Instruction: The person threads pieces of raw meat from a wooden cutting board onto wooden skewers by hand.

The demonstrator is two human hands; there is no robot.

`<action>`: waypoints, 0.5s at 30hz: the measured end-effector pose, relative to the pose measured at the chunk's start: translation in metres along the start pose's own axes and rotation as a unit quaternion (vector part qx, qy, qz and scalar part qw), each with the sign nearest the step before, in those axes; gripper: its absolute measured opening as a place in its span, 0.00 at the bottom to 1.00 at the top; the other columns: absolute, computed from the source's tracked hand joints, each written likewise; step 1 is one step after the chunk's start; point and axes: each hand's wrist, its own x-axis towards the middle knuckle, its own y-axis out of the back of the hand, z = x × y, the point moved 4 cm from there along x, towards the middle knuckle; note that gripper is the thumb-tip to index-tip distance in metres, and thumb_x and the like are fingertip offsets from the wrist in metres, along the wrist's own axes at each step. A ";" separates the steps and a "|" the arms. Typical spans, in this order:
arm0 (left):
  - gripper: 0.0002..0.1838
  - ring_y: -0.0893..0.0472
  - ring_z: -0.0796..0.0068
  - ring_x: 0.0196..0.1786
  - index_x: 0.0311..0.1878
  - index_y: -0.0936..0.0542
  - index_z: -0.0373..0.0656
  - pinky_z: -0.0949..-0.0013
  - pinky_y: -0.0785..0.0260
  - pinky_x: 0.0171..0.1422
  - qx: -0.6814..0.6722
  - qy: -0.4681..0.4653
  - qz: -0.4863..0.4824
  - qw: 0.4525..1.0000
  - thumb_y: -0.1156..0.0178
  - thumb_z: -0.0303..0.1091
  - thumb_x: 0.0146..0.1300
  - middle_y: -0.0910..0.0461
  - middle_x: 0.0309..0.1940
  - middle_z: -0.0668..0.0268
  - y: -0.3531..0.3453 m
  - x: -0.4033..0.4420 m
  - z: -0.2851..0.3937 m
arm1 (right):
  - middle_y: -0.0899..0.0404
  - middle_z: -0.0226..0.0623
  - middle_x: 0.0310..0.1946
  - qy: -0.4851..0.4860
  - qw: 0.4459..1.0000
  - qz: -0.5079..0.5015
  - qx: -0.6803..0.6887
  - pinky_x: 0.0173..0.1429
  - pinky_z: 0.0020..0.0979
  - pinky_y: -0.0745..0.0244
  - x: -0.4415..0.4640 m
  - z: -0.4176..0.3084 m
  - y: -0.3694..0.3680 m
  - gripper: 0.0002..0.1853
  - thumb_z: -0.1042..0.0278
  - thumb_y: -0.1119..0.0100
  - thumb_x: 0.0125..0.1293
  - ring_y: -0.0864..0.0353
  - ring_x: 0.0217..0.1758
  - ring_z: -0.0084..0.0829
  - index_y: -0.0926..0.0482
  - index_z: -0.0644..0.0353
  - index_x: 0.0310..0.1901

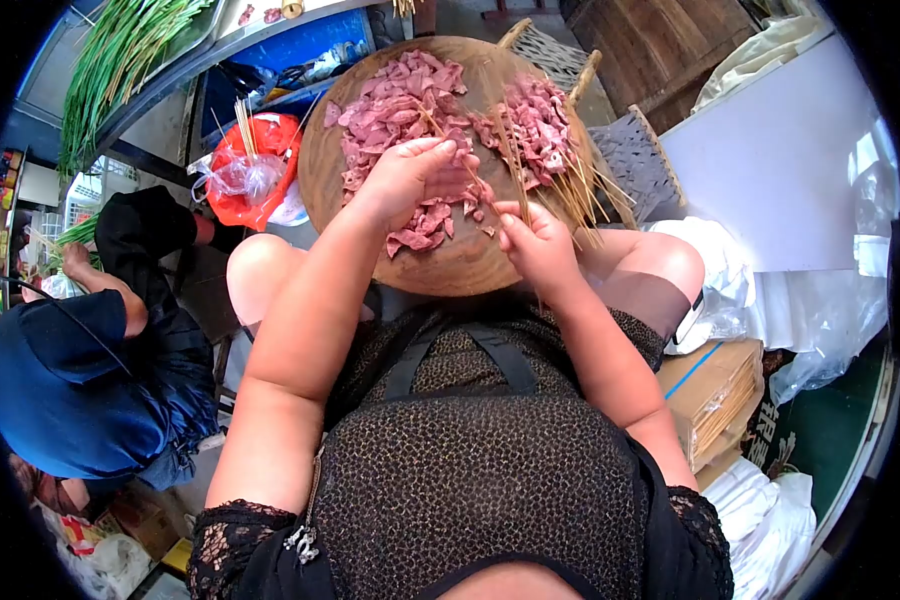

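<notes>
Cut pieces of raw pink meat lie spread over a round wooden board in front of me. A second heap of meat is at the board's right side. My left hand is above the board, its thumb and fingers pinched on a piece of meat at a thin skewer. Lower right of it, at the near edge, my right hand grips thin bamboo skewers that point up and away. More skewers lie fanned out along the board's right edge, their ends over the rim.
Left of the board is a red plastic bag with sticks standing in it. A person in dark blue sits at the left. Green stalks lie on a table at the upper left. At the right are a white surface and a cardboard box.
</notes>
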 end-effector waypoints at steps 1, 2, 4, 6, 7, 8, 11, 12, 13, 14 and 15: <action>0.14 0.21 0.62 0.47 0.47 0.28 0.38 0.61 0.29 0.54 0.000 0.000 0.000 1.000 0.52 0.39 0.67 0.22 0.46 0.56 -0.001 0.000 0.000 | 0.30 0.23 0.20 -0.006 1.000 -0.002 0.023 0.21 0.15 0.46 0.004 0.001 0.000 0.10 0.69 0.51 0.66 0.40 0.16 0.12 0.27 0.61 0.47; 0.14 0.22 0.63 0.48 0.47 0.28 0.38 0.61 0.29 0.54 -0.026 -0.007 -0.009 1.000 0.53 0.39 0.67 0.23 0.47 0.56 -0.003 0.000 0.000 | 0.30 0.24 0.21 -0.005 0.999 -0.010 0.038 0.20 0.14 0.46 0.006 -0.001 -0.002 0.10 0.68 0.51 0.66 0.39 0.16 0.12 0.27 0.61 0.47; 0.14 0.22 0.63 0.49 0.47 0.28 0.39 0.61 0.29 0.55 -0.053 -0.015 -0.017 0.998 0.53 0.39 0.68 0.23 0.48 0.56 -0.006 0.002 -0.001 | 0.29 0.24 0.21 0.001 0.999 -0.017 0.045 0.20 0.14 0.46 0.010 -0.005 -0.007 0.11 0.68 0.51 0.66 0.39 0.16 0.12 0.27 0.61 0.47; 0.15 0.23 0.63 0.50 0.48 0.29 0.38 0.61 0.29 0.55 -0.111 -0.046 -0.024 0.992 0.54 0.39 0.68 0.24 0.48 0.55 -0.008 0.004 -0.002 | 0.29 0.24 0.21 0.006 0.998 -0.023 0.053 0.20 0.14 0.46 0.010 -0.008 -0.013 0.11 0.68 0.51 0.66 0.39 0.16 0.12 0.27 0.61 0.48; 0.15 0.23 0.63 0.50 0.48 0.29 0.38 0.61 0.29 0.55 -0.111 -0.045 -0.024 0.992 0.54 0.39 0.68 0.24 0.48 0.55 -0.007 0.005 -0.002 | 0.28 0.24 0.21 -0.002 0.998 -0.026 0.051 0.19 0.14 0.45 0.009 -0.009 -0.016 0.11 0.68 0.51 0.66 0.38 0.16 0.12 0.27 0.61 0.47; 0.15 0.22 0.64 0.49 0.49 0.29 0.37 0.63 0.30 0.54 -0.122 -0.068 0.000 0.990 0.53 0.38 0.68 0.23 0.47 0.56 -0.003 0.005 0.003 | 0.28 0.25 0.21 -0.010 0.998 -0.030 0.050 0.19 0.14 0.45 0.008 -0.009 -0.018 0.11 0.67 0.50 0.66 0.38 0.16 0.12 0.27 0.61 0.47; 0.15 0.22 0.66 0.47 0.51 0.30 0.36 0.66 0.29 0.52 -0.123 -0.098 0.041 0.987 0.52 0.37 0.67 0.23 0.45 0.56 0.005 0.003 0.014 | 0.28 0.25 0.21 -0.038 0.998 -0.045 0.016 0.19 0.15 0.46 0.006 0.000 -0.012 0.11 0.67 0.50 0.66 0.38 0.16 0.12 0.27 0.60 0.48; 0.15 0.22 0.65 0.48 0.51 0.30 0.36 0.65 0.29 0.52 -0.110 -0.078 0.027 0.990 0.53 0.37 0.67 0.23 0.46 0.55 0.003 0.003 0.011 | 0.28 0.25 0.21 -0.040 0.998 -0.046 0.015 0.19 0.15 0.46 0.006 0.003 -0.013 0.11 0.67 0.50 0.66 0.38 0.16 0.12 0.27 0.60 0.48; 0.15 0.22 0.64 0.49 0.51 0.30 0.36 0.64 0.28 0.53 -0.096 -0.057 0.013 0.994 0.53 0.37 0.68 0.24 0.47 0.54 0.002 0.004 0.009 | 0.28 0.24 0.20 -0.028 0.999 -0.023 0.003 0.19 0.15 0.46 0.008 0.003 -0.013 0.11 0.67 0.50 0.66 0.38 0.16 0.12 0.26 0.60 0.48; 0.15 0.23 0.65 0.50 0.50 0.30 0.36 0.64 0.29 0.54 -0.091 -0.051 0.006 0.995 0.53 0.37 0.68 0.23 0.46 0.56 0.000 0.005 0.006 | 0.29 0.24 0.20 -0.018 1.000 0.001 -0.009 0.19 0.15 0.46 0.008 0.002 -0.012 0.11 0.67 0.50 0.66 0.38 0.16 0.12 0.26 0.60 0.48; 0.15 0.23 0.65 0.50 0.50 0.30 0.36 0.64 0.29 0.54 -0.093 -0.045 0.007 0.995 0.53 0.37 0.68 0.23 0.46 0.56 0.000 0.005 0.003 | 0.29 0.24 0.20 -0.024 1.000 0.004 -0.007 0.19 0.15 0.46 0.007 0.000 -0.012 0.11 0.67 0.50 0.66 0.38 0.16 0.12 0.26 0.60 0.48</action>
